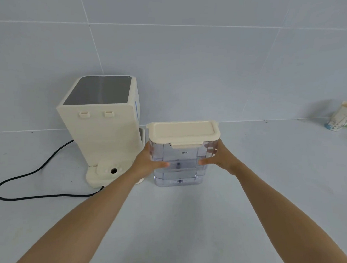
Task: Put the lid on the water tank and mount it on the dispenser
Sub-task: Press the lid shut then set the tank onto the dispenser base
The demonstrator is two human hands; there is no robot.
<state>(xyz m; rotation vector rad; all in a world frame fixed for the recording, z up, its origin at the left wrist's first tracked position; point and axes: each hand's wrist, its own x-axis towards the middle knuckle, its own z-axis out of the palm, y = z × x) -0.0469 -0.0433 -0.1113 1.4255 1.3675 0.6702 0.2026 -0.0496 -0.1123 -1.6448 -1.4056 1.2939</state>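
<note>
Fingers (164, 164) of both hands are clamped on a clear water tank (179, 165) at the centre of the frame, the left hand (147, 160) pressed to its left wall and the right hand (222, 157) to its right wall, thumbs lying across the near face. The tank stands upright on the pale grey table (184, 222), with a cream lid (183, 132) seated on its top and a front clasp folded down. Just left of it stands the cream dispenser (102, 125), its back toward the camera and its low base platform bare. A black cord (38, 170) loops from the base across the lower left. At far right, a stained paper cup (342, 117) leans beside the tiled wall (193, 52).
</note>
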